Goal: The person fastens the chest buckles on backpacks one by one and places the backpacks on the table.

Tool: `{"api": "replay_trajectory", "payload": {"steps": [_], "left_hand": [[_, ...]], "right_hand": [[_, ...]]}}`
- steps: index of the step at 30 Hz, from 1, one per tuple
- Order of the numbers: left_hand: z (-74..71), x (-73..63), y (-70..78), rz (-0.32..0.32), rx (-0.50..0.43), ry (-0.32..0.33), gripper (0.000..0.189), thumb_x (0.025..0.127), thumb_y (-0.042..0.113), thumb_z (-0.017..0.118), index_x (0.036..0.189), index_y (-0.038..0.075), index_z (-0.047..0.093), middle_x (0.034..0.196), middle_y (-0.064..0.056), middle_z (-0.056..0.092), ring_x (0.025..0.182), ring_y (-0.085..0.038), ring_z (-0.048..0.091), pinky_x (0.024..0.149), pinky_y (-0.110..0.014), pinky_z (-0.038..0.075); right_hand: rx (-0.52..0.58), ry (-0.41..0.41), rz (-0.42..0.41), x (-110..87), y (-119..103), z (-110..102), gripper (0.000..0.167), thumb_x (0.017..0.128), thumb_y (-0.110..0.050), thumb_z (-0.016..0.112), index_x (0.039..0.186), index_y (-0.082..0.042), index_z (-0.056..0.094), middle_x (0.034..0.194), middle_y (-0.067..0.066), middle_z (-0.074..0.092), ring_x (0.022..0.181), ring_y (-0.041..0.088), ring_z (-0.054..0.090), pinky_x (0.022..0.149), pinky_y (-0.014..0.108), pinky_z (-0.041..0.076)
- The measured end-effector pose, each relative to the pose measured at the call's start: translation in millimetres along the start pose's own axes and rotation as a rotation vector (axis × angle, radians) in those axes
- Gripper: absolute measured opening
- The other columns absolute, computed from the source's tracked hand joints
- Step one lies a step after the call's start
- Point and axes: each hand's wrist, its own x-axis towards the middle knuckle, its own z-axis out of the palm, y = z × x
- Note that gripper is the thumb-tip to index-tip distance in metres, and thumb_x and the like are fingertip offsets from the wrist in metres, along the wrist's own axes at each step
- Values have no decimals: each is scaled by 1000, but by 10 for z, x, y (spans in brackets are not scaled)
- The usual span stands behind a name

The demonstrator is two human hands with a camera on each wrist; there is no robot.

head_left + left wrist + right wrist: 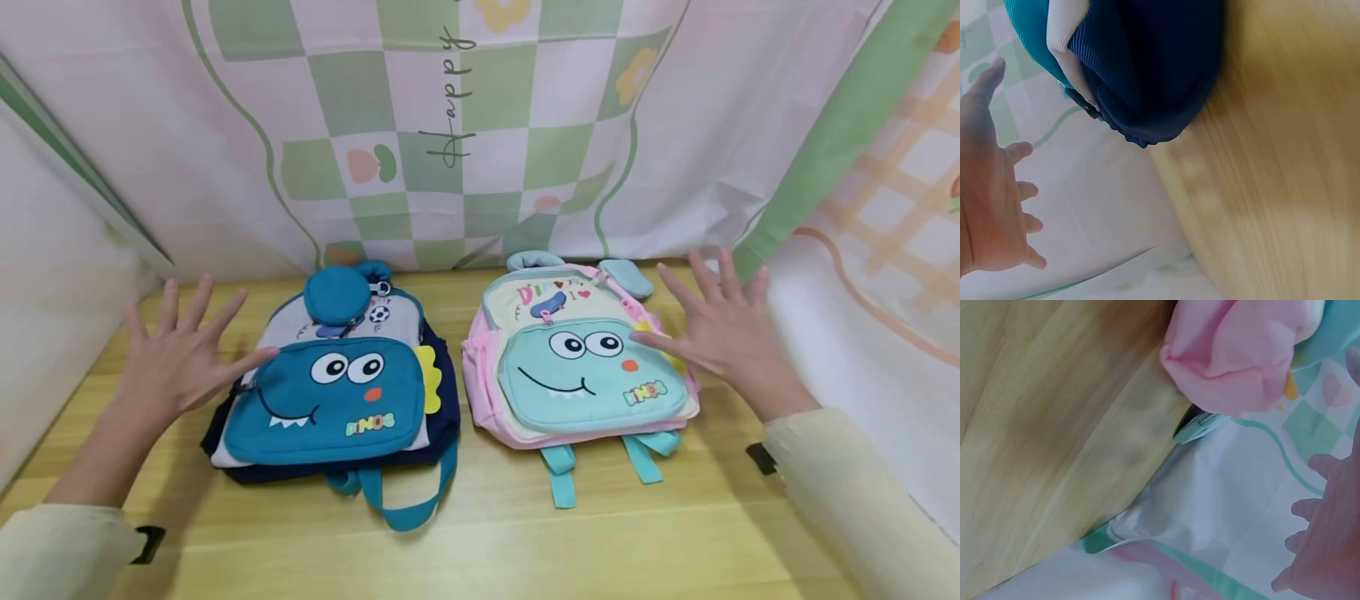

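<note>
Two small cartoon backpacks lie side by side, front pockets up. The left one is a dark blue and teal backpack [300, 433] with a round teal pouch [337, 296] at its top. On the right is a pink and mint backpack [555, 417] with a smiling face on its pocket. My left hand [168, 358] is spread wide beside the blue backpack, its thumb overlapping the pocket edge in the head view. My right hand [723, 333] is spread likewise by the pink backpack's right side. Both wrist views show the palms holding nothing, apart from the bags.
A wooden tabletop [480, 550] lies under both backpacks. Behind them hangs a green and white checked curtain [427, 100], with more cloth [885, 275] on the right. A teal strap loop [408, 517] and mint straps [558, 479] stick out toward the front.
</note>
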Motion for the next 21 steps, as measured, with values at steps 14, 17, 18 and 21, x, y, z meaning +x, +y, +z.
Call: {"api": "replay_trajectory", "payload": {"steps": [14, 17, 18, 21], "left_hand": [[-58, 4, 223, 36, -32, -4, 100, 92, 81, 45, 164, 14, 28, 170, -28, 8, 153, -55, -2, 111, -84, -1], [-83, 2, 301, 51, -46, -5, 99, 92, 80, 47, 164, 14, 30, 170, -27, 10, 154, -55, 0, 112, -83, 1], [-91, 4, 327, 55, -53, -6, 99, 92, 80, 48, 164, 14, 30, 170, -27, 10, 154, -55, 1, 112, -82, 1], [-113, 12, 404, 69, -78, -12, 99, 91, 79, 50, 164, 15, 29, 170, -27, 10, 154, -54, 0, 113, -82, 1]], "right_hand": [[38, -6, -72, -23, -229, -63, 106, 86, -79, 58, 166, -19, 24, 172, 21, 4, 156, 44, -14, 115, 77, -9], [53, 8, -116, -40, -300, -72, 104, 85, -77, 61, 166, -20, 27, 172, 21, 8, 156, 48, -6, 117, 76, -5], [57, 14, -128, -43, -325, -74, 103, 85, -76, 61, 165, -20, 28, 172, 21, 9, 156, 49, -3, 118, 76, -3], [64, 26, -151, -47, -393, -77, 102, 84, -75, 64, 164, -21, 32, 171, 20, 13, 155, 51, 4, 117, 77, 4]]}}
